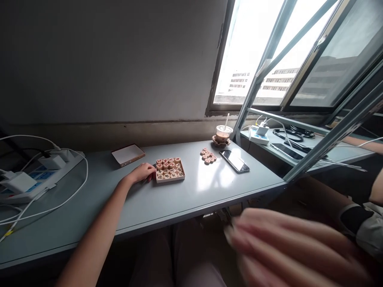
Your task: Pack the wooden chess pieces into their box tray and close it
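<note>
An open box point(170, 181) of round wooden Chinese chess pieces point(169, 170) lies on the desk. Several pieces fill it in rows, with red characters at the back and black ones at the front. At the box's left edge, my left hand point(144, 172) is closed, fingertips gripping its side. My right hand point(287, 243) is raised close to the camera at the lower right, off the desk and smeared by motion. Its fingers lie close together, and whether anything is between them cannot be made out. Several loose red-marked pieces point(208, 156) sit in a cluster right of the box.
Behind my left hand lies the box lid point(128, 154). A phone point(234, 161) and a cup with a straw point(224, 133) stand at right. Power strips point(32, 171) and cables occupy the left. A metal frame post point(263, 75) rises at right, where another person's arm point(326, 199) shows.
</note>
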### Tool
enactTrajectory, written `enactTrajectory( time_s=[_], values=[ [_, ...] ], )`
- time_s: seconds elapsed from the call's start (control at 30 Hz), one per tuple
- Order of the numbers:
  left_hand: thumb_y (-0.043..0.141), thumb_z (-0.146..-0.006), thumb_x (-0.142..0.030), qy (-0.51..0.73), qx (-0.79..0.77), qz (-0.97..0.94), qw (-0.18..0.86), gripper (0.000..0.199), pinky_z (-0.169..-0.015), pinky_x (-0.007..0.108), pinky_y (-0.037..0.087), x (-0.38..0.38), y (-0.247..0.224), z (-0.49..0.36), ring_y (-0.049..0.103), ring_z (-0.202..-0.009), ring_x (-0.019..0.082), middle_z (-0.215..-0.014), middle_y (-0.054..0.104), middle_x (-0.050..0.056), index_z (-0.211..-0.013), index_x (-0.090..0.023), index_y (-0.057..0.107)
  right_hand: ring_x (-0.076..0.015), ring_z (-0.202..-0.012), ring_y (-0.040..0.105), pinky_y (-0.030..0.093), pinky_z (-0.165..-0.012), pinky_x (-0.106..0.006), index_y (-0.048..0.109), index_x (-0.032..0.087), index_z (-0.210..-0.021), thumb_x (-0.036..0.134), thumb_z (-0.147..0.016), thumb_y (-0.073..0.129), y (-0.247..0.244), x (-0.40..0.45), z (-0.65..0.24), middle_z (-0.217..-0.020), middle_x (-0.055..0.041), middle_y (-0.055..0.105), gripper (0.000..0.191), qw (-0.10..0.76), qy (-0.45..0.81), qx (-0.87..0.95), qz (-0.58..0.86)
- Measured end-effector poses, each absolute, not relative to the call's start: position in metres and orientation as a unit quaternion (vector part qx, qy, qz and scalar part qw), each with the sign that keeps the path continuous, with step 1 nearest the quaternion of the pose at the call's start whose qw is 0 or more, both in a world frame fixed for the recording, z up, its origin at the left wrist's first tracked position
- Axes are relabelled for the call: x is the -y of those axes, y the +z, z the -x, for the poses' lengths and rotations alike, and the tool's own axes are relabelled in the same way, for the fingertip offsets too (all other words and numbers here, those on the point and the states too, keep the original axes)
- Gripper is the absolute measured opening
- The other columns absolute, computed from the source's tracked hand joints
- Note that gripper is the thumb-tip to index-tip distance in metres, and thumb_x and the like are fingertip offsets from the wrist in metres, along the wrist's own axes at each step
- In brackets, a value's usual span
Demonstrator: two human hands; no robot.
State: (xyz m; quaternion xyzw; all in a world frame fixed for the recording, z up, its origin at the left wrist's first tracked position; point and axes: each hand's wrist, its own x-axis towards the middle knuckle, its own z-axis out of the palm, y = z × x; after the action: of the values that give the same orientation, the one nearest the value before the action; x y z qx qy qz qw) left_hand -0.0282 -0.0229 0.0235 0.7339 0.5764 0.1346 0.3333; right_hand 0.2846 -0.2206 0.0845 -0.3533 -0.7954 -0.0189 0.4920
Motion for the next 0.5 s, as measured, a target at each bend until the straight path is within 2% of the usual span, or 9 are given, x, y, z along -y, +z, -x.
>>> enactTrajectory(
  time_s=[0.1,0.17,0.2,0.27,0.33,0.43,0.5],
  values=[
    [0.038,-0.078,-0.050,0.147,-0.586,-0.735,0.310,0.045,-0.050,0.023,0.035,0.026,0.025,0.025,0.045,-0.042,0.011,-0.047,0.057,0.002,-0.055,-0.016,0.055,-0.0191,-0.088,0.063,0.044,-0.080,-0.036,0.065,0.035,-0.099,0.022,-0.091,0.036,0.080,0.142,-0.280,-0.083,0.0001,0.070,0.033,0.493,-0.106,0.776,0.379],
    [0.038,-0.078,-0.056,0.150,-0.595,-0.736,0.286,0.050,-0.053,0.023,0.035,0.029,0.028,0.022,0.046,-0.044,0.012,-0.045,0.054,0.002,-0.051,-0.016,0.053,-0.0199,-0.093,0.060,0.040,-0.086,-0.038,0.066,0.025,-0.100,0.014,-0.089,0.034,0.069,0.091,-0.284,-0.093,-0.0044,0.069,0.036,0.443,-0.139,0.760,0.454],
    [0.038,-0.078,-0.057,0.144,-0.600,-0.737,0.276,0.052,-0.054,0.024,0.035,0.031,0.029,0.021,0.045,-0.044,0.012,-0.043,0.051,0.002,-0.048,-0.016,0.052,-0.0220,-0.102,0.056,0.036,-0.090,-0.040,0.064,0.023,-0.107,0.015,-0.088,0.038,0.061,0.069,-0.289,-0.106,-0.0067,0.066,0.034,0.389,-0.148,0.770,0.484],
    [0.039,-0.078,-0.055,0.123,-0.609,-0.739,0.261,0.051,-0.054,0.024,0.033,0.033,0.031,0.017,0.043,-0.044,0.012,-0.040,0.045,0.000,-0.046,-0.016,0.050,-0.0257,-0.115,0.047,0.029,-0.096,-0.044,0.058,0.022,-0.118,0.018,-0.086,0.043,0.044,0.036,-0.301,-0.123,-0.0087,0.058,0.036,0.274,-0.155,0.805,0.503],
    [0.040,-0.077,-0.050,0.116,-0.616,-0.741,0.243,0.047,-0.052,0.025,0.030,0.035,0.032,0.015,0.041,-0.043,0.012,-0.040,0.043,0.000,-0.045,-0.017,0.048,-0.0268,-0.117,0.044,0.024,-0.097,-0.047,0.061,0.024,-0.114,0.019,-0.085,0.045,0.028,0.016,-0.313,-0.125,-0.0086,0.056,0.033,0.200,-0.158,0.817,0.518],
    [0.040,-0.078,-0.045,0.131,-0.614,-0.742,0.237,0.044,-0.052,0.025,0.028,0.036,0.031,0.014,0.041,-0.044,0.012,-0.041,0.043,0.000,-0.044,-0.017,0.043,-0.0254,-0.115,0.046,0.020,-0.099,-0.046,0.066,0.025,-0.102,0.014,-0.085,0.041,0.015,0.004,-0.326,-0.120,-0.0070,0.059,0.032,0.150,-0.160,0.832,0.510],
    [0.037,-0.079,-0.046,0.138,-0.604,-0.741,0.260,0.045,-0.053,0.024,0.030,0.035,0.029,0.015,0.042,-0.044,0.012,-0.041,0.045,0.000,-0.045,-0.017,0.043,-0.0231,-0.112,0.048,0.020,-0.099,-0.044,0.066,0.026,-0.103,0.008,-0.085,0.037,0.011,0.001,-0.329,-0.117,-0.0059,0.060,0.039,0.152,-0.158,0.836,0.502]
  ],
)
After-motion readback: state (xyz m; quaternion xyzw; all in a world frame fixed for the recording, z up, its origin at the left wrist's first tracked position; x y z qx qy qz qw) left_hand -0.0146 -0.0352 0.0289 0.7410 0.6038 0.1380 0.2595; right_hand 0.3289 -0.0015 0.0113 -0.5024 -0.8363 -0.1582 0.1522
